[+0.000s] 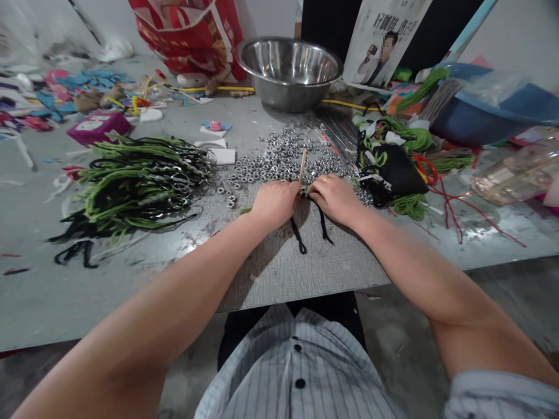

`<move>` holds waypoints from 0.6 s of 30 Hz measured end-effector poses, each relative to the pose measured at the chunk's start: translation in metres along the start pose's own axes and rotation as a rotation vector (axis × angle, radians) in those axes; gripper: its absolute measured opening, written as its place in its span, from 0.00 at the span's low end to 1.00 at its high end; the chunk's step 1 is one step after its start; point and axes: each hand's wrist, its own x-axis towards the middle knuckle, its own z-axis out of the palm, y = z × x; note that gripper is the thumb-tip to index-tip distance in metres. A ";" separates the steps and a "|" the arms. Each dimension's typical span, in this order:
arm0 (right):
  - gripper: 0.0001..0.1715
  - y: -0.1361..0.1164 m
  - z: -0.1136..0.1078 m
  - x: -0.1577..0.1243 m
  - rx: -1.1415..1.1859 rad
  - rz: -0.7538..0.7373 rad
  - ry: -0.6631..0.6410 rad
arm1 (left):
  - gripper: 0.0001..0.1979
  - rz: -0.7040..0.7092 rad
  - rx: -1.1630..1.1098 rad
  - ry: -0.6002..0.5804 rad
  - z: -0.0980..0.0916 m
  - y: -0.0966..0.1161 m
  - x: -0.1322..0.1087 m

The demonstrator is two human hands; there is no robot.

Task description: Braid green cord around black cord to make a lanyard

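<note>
My left hand (pixel 276 203) is closed at the middle of the table, fingertips pinched on a black cord (pixel 299 237) whose looped end hangs toward me. Close beside it, my right hand (pixel 335 196), with a ring on one finger, is also closed on the cord; another black end (pixel 324 226) trails below it. A thin wooden stick (pixel 303 164) stands up from between the hands, by the left fingertips. The fingers partly hide the piece between them. Many small silver letter beads (pixel 279 154) lie scattered just beyond both hands.
To the left lies a heap of finished-looking green and black cords with metal rings (pixel 140 180). A steel bowl (pixel 290 87) stands behind the beads. At right are green cord bundles (pixel 410 139), a blue basin (pixel 471 119) and a clear bottle (pixel 510 174).
</note>
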 end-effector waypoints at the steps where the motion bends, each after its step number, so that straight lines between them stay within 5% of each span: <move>1: 0.12 -0.001 -0.001 0.000 -0.015 -0.005 -0.009 | 0.13 -0.009 0.004 -0.017 -0.001 0.000 0.000; 8: 0.13 -0.006 -0.003 -0.003 -0.039 -0.016 -0.040 | 0.15 -0.021 -0.013 -0.132 -0.006 -0.001 -0.001; 18: 0.14 -0.016 -0.009 -0.004 0.086 0.247 -0.147 | 0.16 -0.129 -0.090 -0.194 -0.013 0.002 0.000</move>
